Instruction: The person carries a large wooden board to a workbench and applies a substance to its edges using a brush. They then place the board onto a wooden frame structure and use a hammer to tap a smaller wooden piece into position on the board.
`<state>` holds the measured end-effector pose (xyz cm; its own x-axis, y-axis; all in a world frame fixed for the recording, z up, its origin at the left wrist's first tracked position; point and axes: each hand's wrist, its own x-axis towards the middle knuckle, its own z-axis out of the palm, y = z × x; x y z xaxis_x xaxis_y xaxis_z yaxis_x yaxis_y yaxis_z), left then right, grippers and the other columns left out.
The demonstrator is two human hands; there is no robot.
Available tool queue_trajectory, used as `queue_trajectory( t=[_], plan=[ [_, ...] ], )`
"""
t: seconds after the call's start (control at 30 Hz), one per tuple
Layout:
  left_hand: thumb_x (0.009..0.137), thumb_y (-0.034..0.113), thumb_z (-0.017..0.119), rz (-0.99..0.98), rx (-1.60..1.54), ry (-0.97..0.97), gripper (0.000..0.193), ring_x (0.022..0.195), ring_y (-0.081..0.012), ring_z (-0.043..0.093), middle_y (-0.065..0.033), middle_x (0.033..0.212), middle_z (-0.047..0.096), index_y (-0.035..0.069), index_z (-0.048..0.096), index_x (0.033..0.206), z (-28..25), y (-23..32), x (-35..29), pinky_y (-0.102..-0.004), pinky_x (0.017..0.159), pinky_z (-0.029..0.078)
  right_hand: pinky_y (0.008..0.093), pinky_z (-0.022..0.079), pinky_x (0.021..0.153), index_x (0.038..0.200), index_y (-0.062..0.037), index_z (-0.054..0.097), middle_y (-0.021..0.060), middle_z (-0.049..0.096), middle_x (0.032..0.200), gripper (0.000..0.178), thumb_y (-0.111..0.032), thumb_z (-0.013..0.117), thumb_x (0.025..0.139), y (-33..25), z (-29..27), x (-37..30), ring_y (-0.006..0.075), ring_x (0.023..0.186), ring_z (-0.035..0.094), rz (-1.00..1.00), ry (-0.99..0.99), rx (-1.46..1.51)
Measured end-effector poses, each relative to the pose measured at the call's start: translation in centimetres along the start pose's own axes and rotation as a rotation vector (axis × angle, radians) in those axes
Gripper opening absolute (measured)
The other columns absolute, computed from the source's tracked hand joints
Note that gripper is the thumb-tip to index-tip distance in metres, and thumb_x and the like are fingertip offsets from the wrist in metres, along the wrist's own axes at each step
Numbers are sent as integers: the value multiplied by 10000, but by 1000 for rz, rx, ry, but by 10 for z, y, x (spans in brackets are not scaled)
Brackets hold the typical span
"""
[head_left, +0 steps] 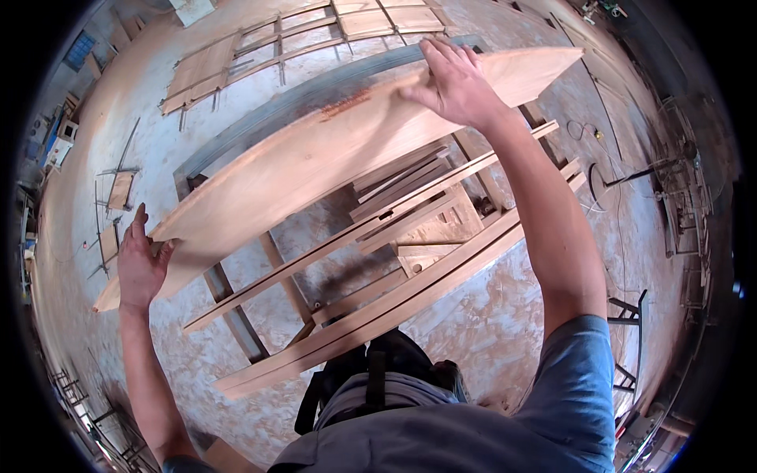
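Observation:
A long, wide wooden panel (292, 177) is tilted on edge across the far side of a wooden frame, its broad face turned toward me. My left hand (143, 264) grips its upper edge near the left end, thumb on the near face and fingers toward the far side. Farther right, my right hand (461, 87) holds the same edge, with the fingertips reaching over it. A reddish-brown rough patch marks the edge between the hands. Behind the panel runs a grey beam (307, 98), partly covered by it.
Nearest my body lies a thick grooved rail (378, 311), with a thinner slotted rail (339, 240) beyond it. Offcuts and a wooden box (438, 225) sit beneath. Clamped panels (276, 47) lie on the far floor. At right are a black metal stand (627, 319) and a cable (583, 130).

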<state>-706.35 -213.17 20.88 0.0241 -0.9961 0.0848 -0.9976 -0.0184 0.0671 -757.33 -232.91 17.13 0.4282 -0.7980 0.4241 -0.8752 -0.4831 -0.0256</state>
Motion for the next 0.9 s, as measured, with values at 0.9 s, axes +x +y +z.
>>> queue_trajectory(
  t=[0.9],
  plan=[
    [807,3,552,8,128,-96,410,1022,-336,585,-142,1146,602,17,583,1216,103,94,-217,-446,908,465,397,419,857,976,-86,638,40,606,1071,431,44,641,564,-38,-9,-250,262,1018,557,116,-107,112]
  ],
)
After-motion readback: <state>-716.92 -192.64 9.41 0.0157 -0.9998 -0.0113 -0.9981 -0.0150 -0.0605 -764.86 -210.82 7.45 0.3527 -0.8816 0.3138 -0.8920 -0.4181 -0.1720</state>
